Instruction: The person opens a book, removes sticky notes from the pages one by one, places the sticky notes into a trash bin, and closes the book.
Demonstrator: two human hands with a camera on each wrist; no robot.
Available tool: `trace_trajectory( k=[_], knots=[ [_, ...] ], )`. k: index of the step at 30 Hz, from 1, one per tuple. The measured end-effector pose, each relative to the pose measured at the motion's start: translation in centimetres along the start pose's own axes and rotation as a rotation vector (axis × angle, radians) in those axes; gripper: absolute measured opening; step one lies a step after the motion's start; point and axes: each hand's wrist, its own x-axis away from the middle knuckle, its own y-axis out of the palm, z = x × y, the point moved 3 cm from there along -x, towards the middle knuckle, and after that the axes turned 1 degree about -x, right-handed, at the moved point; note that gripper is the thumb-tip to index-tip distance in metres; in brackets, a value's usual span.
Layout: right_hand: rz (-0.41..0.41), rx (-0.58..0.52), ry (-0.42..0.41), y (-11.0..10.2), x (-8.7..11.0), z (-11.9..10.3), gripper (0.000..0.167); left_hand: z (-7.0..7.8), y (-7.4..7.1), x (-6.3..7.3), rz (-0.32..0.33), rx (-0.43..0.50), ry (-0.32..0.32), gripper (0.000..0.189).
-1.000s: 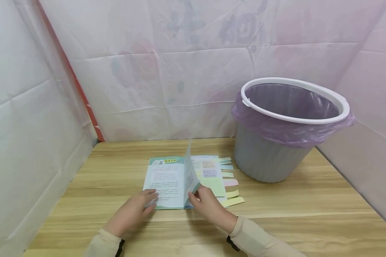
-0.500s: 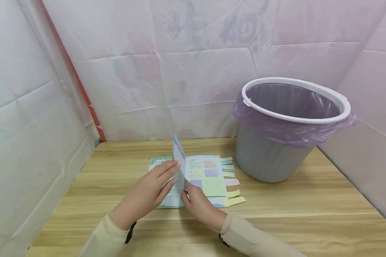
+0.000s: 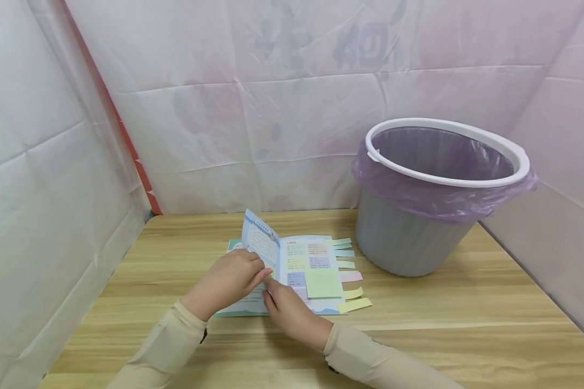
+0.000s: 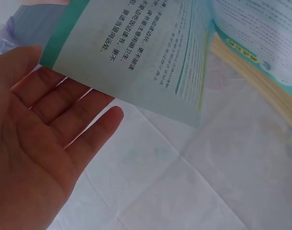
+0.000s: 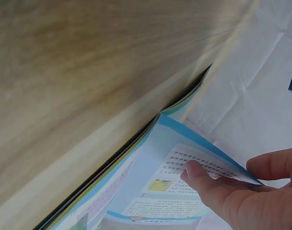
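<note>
An open booklet (image 3: 243,310) lies on the table, with a single page (image 3: 263,240) standing up and leaning left. My right hand (image 3: 292,310) pinches the page near its lower edge; in the right wrist view the thumb (image 5: 198,172) lies on its blue-bordered side. My left hand (image 3: 229,281) holds the same page close by. In the left wrist view its fingers (image 4: 74,108) pass behind the teal-edged side, with the thumb at the corner. On the right-hand page is a green sticky note (image 3: 323,283). My hands cover the page's lower outer corner in the head view.
Several coloured tabs, among them a pink tab (image 3: 350,276) and a yellow tab (image 3: 354,306), stick out from the booklet's right edge. A grey bin (image 3: 404,237) with a purple liner (image 3: 418,200) stands behind at the right. Pale cloth (image 3: 302,119) hangs around the wooden table (image 3: 443,319).
The page has swung from upright over to the left. My left hand has come from the left-hand page up to the turning page, beside my right hand. The right hand has shifted slightly left.
</note>
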Motion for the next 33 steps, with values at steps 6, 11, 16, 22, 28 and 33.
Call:
trace_trajectory(
  k=[6, 11, 16, 22, 28, 33],
  knots=[
    [-0.058, -0.014, 0.017, 0.5, 0.0, 0.0, 0.046, -0.7, 0.5, 0.6, -0.038, -0.031, -0.020, 0.023],
    [-0.123, -0.005, 0.031, 0.4, 0.6, -0.1, 0.052, -1.3, 1.2, 1.4, -0.134, 0.007, -0.082, 0.020],
    [-0.157, 0.027, 0.042, -0.1, 1.3, -0.1, 0.050, -1.5, 2.4, 2.3, -0.232, 0.038, -0.146, 0.015],
    [-0.143, 0.021, 0.020, -1.4, 2.3, 0.6, 0.047, -1.4, 4.3, 3.2, -0.269, 0.084, -0.116, 0.012],
    [-0.092, 0.013, 0.058, -3.4, 3.0, 2.4, 0.042, -1.1, 5.9, 4.1, -0.256, 0.109, -0.078, 0.018],
    [-0.036, 0.116, 0.088, -6.0, 3.1, 4.3, 0.037, -0.6, 6.6, 4.3, -0.267, 0.122, -0.093, 0.019]
  ],
)
